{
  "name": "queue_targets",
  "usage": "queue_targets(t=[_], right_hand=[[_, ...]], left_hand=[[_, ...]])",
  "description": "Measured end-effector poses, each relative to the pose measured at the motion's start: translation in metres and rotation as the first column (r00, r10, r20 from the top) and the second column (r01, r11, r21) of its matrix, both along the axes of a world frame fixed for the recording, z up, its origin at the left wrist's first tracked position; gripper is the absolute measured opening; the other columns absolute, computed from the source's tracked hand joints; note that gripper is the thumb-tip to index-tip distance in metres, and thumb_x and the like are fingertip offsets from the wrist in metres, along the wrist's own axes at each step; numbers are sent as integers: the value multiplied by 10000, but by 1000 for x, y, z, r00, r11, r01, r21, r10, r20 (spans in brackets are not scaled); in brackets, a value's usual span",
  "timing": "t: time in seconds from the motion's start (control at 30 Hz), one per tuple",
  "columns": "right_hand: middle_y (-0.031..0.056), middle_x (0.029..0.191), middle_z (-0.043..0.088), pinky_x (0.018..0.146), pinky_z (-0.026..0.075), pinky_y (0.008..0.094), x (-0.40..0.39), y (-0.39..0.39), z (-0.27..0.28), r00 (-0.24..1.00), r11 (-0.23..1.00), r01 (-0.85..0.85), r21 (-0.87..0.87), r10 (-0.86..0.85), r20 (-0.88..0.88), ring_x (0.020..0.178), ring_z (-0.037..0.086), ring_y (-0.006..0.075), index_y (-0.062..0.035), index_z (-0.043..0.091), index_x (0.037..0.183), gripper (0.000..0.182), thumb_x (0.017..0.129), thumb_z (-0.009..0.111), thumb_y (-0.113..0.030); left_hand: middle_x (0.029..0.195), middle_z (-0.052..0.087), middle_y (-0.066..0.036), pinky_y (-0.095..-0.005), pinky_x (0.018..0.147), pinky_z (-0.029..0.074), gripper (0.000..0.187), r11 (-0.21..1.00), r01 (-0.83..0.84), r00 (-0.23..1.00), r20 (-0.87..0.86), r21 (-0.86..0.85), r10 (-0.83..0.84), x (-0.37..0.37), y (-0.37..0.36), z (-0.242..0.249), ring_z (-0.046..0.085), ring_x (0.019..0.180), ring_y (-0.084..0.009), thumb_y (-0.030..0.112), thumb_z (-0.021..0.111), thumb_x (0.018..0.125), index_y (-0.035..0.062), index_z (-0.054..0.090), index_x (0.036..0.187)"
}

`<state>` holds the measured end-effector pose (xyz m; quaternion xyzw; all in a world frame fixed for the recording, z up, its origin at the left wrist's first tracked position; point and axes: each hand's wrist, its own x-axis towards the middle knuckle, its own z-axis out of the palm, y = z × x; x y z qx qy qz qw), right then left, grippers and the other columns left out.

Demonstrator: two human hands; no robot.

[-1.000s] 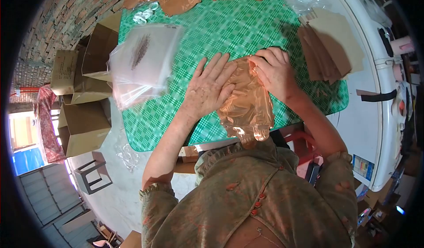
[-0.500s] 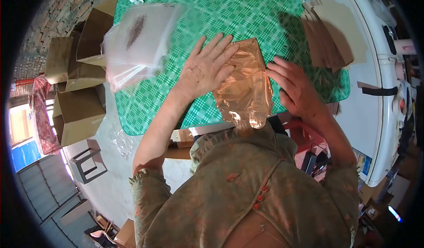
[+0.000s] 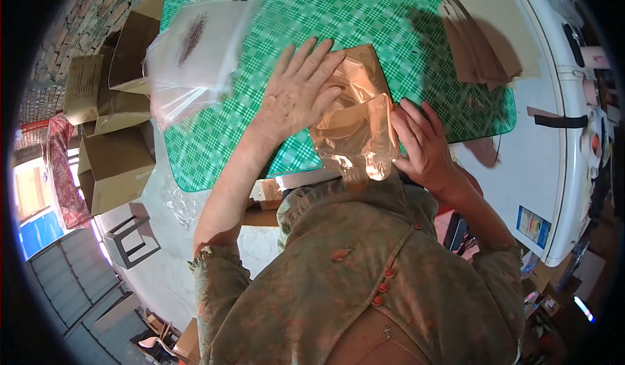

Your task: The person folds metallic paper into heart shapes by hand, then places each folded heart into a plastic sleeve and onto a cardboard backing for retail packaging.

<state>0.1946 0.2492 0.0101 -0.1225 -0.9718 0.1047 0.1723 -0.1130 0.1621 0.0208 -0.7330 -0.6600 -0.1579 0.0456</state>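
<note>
A clear plastic bag [image 3: 360,121] with a flat brown sheet inside lies near the table's front edge, its glossy film creased and its lower end hanging toward my body. My left hand [image 3: 293,98] rests flat on the bag's left side, palm down, fingers spread. Along the bag's right edge is my right hand [image 3: 423,144], fingers bent toward the film and thumb lower down, apart from them. The fingertips appear to touch the edge; no firm grip shows.
The green checked tabletop [image 3: 312,13] carries a stack of clear plastic bags [image 3: 195,46] at left and a pile of brown sheets [image 3: 482,40] at right. Open cardboard boxes [image 3: 124,163] stand at left. A white appliance [image 3: 521,170] borders the right side.
My right hand has moved slightly lower along the bag's edge, its thumb now beside the film. A crease across the bag's middle has become sharper. My left hand stays on the bag.
</note>
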Motion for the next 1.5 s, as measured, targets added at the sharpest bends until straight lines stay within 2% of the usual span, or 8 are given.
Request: queue_targets(t=[0.23,0.33,0.47,0.77,0.97,1.13,1.23,1.5], right_hand=[[152,1465,601,1238,317,594,1,-9,-1,999,998,43,54,-41,-31,1462,483,340,-2,486,1528,872,740,824,-162],[156,1394,643,1232,322,591,-3,-16,-5,995,996,65,62,-60,-74,1442,507,333,0,530,1499,817,751,819,-153],[148,1326,671,1174,406,566,-11,-22,-9,984,986,90,142,-66,-165,1338,597,316,-6,648,1381,619,791,800,-112],[93,1204,633,1110,476,529,-16,-28,-4,957,994,103,33,-90,-276,1222,601,296,-51,709,1288,582,725,831,-130],[99,1218,606,1088,493,509,-13,-24,-10,967,997,51,60,-35,-253,1221,581,312,-69,747,1212,556,668,839,-137],[114,1207,622,1026,538,490,-14,-19,3,957,1000,-5,30,13,-289,1203,591,325,-34,762,1173,440,734,790,-40],[101,1231,622,1055,521,493,-17,-11,4,959,998,-25,63,42,-281,1229,586,319,-52,764,1173,450,723,774,-50],[62,1308,683,1094,497,440,-30,3,18,971,984,-169,51,175,-160,1324,590,265,-46,756,1166,338,831,715,-63]], left_hand=[[1694,393,-113,-525,1308,230,623,999,-34,998,-63,-26,32,12,-4,12,331,1582,-327,455,534,1079,183,441,1631],[1698,387,-122,-516,1306,240,615,999,21,999,35,-30,-20,15,-4,2,337,1580,-328,424,542,1078,174,443,1631],[1703,382,-125,-503,1308,239,599,999,18,999,48,-42,-16,16,-5,-2,346,1577,-323,391,541,1081,167,448,1630],[1712,368,-114,-500,1312,230,593,998,22,999,29,-61,-20,14,-6,-4,339,1580,-316,395,522,1094,186,430,1641],[1717,358,-110,-498,1314,224,593,997,18,999,36,-74,-16,15,-6,-3,324,1586,-314,399,509,1102,193,413,1650],[1625,482,-154,-507,1269,311,568,999,28,997,65,22,-30,17,-5,-2,426,1520,-334,313,646,1017,136,542,1547],[1716,356,-110,-492,1317,220,584,996,5,1000,31,-88,-2,16,-6,-2,320,1587,-308,407,497,1106,192,422,1644],[1668,428,-123,-491,1299,263,568,1000,11,997,75,-18,-10,16,-5,-5,373,1554,-310,367,576,1061,175,498,1589]])
